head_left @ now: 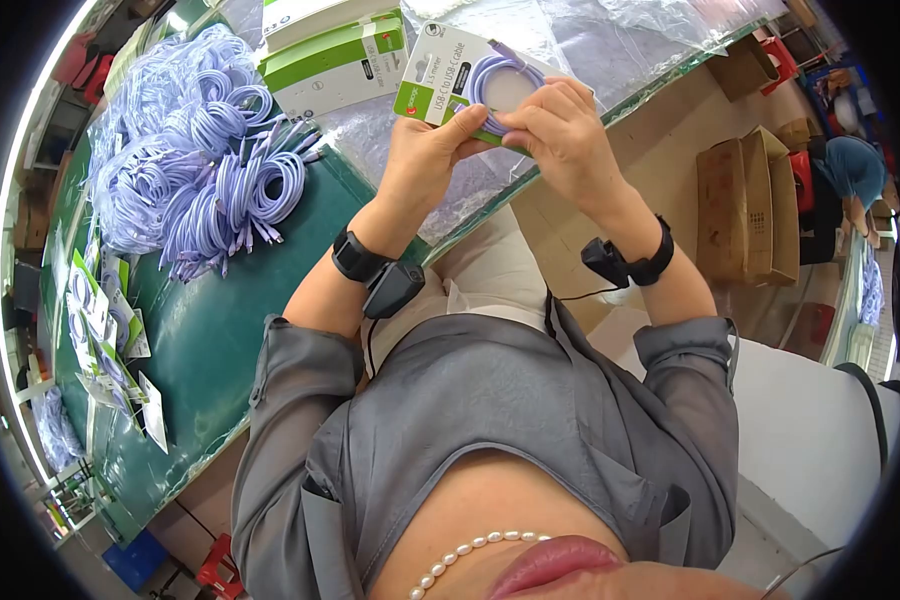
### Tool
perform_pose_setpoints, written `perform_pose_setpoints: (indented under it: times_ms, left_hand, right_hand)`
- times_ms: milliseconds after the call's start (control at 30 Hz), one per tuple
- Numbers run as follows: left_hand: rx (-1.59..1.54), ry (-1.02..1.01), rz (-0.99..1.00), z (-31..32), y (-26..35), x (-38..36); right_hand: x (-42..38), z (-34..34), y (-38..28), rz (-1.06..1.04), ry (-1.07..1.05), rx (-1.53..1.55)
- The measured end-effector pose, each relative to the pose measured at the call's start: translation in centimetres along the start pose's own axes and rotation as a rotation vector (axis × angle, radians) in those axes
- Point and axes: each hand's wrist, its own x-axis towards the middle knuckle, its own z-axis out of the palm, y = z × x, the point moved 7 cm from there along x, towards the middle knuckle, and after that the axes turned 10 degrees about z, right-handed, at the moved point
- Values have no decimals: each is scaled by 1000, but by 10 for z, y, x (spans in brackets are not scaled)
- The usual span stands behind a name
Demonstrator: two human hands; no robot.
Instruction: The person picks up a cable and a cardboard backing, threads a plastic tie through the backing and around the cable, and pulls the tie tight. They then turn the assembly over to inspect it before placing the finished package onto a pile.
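A white and green cable card point(433, 72) is held up over the table's near edge, with a coiled lilac cable point(477, 80) lying against it. My left hand point(432, 150) grips the card's lower left part, its thumb pressed near the coil. On the right side of the coil is my right hand point(558, 125), its fingers bent and pinched together at the cable and the card's edge. What exactly its fingertips hold is partly hidden. Both wrists wear black straps with small devices.
Left on the green table point(210, 340) lies a big pile of coiled lilac cables point(195, 150). Carded cables point(105, 335) lie nearer the left edge. Flat card stacks point(335, 75) stand behind my left hand. Cardboard boxes point(745, 205) and a bending person point(852, 170) are at right.
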Motion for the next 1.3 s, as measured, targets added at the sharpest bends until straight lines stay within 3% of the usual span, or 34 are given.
perform_pose_setpoints:
  times_ms: [400, 833, 1067, 1300]
  left_hand:
    - [-95, -69, 30, 6, 10, 0]
    - [-123, -61, -8, 12, 4, -3]
    - [-91, -47, 48, 13, 7, -4]
    - [-24, 53, 81, 1, 9, 0]
  right_hand:
    - [5, -5, 3, -87, 20, 28]
    - [8, -17, 16, 37, 35, 164]
    - [11, -17, 16, -36, -42, 123]
    - [9, -13, 15, -37, 50, 52]
